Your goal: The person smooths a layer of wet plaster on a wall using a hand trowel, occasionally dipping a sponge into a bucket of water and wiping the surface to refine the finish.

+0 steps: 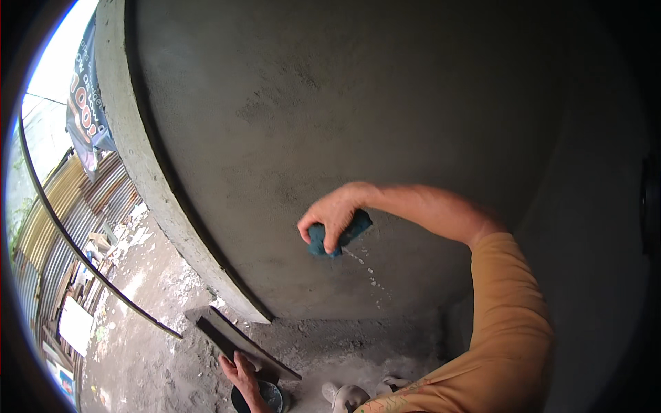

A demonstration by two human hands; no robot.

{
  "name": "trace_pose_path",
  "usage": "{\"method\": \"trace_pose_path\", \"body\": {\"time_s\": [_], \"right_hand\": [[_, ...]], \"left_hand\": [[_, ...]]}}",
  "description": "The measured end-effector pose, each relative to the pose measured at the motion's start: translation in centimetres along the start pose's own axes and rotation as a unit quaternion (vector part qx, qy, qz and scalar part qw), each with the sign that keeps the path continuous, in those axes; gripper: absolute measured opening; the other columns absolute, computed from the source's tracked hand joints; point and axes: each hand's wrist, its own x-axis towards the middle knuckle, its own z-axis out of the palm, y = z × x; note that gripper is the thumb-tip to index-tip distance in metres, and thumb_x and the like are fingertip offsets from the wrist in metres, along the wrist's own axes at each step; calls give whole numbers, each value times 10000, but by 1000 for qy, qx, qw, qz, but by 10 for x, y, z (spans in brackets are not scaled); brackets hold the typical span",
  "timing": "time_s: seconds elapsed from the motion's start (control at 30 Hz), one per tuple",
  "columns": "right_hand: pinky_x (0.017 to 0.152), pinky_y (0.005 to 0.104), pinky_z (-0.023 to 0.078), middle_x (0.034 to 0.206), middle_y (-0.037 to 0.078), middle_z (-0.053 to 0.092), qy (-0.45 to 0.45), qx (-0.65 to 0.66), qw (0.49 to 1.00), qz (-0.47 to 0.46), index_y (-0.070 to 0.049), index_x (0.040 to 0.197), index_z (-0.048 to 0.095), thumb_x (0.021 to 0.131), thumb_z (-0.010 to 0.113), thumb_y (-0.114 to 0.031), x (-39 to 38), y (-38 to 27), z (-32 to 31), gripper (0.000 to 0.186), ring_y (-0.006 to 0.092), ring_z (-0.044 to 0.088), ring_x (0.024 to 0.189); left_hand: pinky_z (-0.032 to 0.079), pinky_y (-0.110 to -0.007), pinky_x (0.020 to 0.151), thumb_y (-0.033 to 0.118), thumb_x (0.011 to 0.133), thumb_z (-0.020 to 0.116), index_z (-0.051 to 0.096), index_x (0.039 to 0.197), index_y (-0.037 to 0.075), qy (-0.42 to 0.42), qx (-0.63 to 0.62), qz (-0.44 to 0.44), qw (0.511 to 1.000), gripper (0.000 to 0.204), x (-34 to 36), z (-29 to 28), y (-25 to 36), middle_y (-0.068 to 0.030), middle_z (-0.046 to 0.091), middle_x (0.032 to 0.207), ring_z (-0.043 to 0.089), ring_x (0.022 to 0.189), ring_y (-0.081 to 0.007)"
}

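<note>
My right hand [337, 210] is closed round a wet blue-green sponge [357, 226], in front of a grey plastered wall [275, 138]. Water drops [372, 278] fall from the sponge, down and to the right. Low on the left, my left hand [241, 375] has its fingers at the edge of a long, plaster-smeared board [251, 350], which it appears to grip. Part of that grip is hard to make out. Below the board stands a round dark bucket [273, 398], partly hidden by my left forearm.
A pale concrete edge [155, 165] bounds the wall on the left. Beyond it lie dirt ground [148, 282] with debris, a thin dark curved line, corrugated metal sheets [65, 199] and a hanging printed banner [89, 103]. My shoes [350, 398] stand on dusty ground at the bottom.
</note>
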Motion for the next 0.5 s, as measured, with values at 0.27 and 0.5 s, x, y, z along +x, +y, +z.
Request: {"method": "trace_pose_path", "body": {"time_s": [0.27,0.5], "right_hand": [[613,317,527,884,80,664,771,92,629,49,-86,1251,528,847,769,-286,-134,89,-167,511,135,637,764],[531,294,508,951,70,655,667,617,404,110,-114,1137,594,912,666,-512,-252,156,170,463,183,649,751]], "left_hand": [[338,-206,495,213,1021,587,451,1084,80,-128,-3,123,984,201,153,161,23,38,461,744,406,590,-31],[430,-239,637,240,1039,564,432,1286,-5,-121,20,232,965,371,248,284,30,-28,523,848,480,718,-86]]}}
